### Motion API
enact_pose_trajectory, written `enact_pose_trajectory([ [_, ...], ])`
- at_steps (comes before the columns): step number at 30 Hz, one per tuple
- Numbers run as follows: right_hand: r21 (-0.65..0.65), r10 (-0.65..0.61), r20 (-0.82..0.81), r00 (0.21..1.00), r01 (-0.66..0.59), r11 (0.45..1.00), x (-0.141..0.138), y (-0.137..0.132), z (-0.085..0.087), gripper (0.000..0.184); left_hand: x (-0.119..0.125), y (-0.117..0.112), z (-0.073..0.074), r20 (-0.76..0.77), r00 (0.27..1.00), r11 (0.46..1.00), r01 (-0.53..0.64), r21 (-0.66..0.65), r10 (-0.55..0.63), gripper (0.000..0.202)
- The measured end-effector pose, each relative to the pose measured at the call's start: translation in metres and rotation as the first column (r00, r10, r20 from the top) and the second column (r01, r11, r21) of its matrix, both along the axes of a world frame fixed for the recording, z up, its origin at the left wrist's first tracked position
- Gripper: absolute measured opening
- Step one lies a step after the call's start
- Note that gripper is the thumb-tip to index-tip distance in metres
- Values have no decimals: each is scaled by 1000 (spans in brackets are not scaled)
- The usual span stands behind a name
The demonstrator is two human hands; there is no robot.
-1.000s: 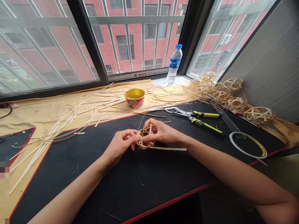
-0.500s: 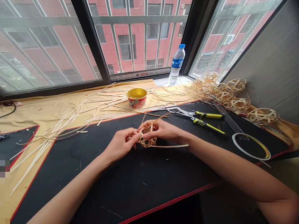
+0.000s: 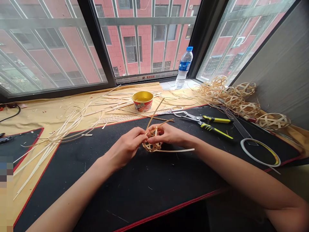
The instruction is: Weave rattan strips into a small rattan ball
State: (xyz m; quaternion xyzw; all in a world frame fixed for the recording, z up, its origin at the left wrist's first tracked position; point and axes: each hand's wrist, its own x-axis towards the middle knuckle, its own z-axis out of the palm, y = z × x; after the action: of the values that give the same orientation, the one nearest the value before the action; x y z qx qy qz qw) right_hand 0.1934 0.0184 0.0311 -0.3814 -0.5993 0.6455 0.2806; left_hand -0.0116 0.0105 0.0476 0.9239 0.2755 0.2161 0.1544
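Note:
A small half-woven ball of bamboo strips (image 3: 152, 146) rests over the black mat (image 3: 135, 190), held between both hands. My left hand (image 3: 126, 146) pinches its left side with closed fingers. My right hand (image 3: 169, 133) grips it from the top right, fingers curled. Loose strip ends (image 3: 158, 111) stick up and away from the ball, and one flat strip (image 3: 178, 150) trails to the right on the mat.
Yellow-handled shears (image 3: 205, 124) lie just right of the hands, a tape ring (image 3: 260, 151) further right. A gold paper bowl (image 3: 143, 100) and loose strips (image 3: 72, 125) sit behind and left. Finished woven balls (image 3: 241, 100) and a water bottle (image 3: 183, 67) line the window.
My left hand has closed in on the ball and the two hands now meet. The loose strip ends have swung upward. The view has shifted slightly.

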Motion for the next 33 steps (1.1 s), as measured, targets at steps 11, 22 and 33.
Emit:
enact_pose_trajectory([
  [11,32,70,-2,998,-70,997,8,3,-3,49,-3,-1,-8,-52,998,978,48,203,-38,35],
  [22,119,71,-41,997,-66,991,19,8,-16,62,-5,6,-21,195,979,987,-91,129,65,14],
  [33,337,-114,-38,993,120,934,25,10,-15,25,-2,7,-31,306,944,969,-182,169,124,8],
])
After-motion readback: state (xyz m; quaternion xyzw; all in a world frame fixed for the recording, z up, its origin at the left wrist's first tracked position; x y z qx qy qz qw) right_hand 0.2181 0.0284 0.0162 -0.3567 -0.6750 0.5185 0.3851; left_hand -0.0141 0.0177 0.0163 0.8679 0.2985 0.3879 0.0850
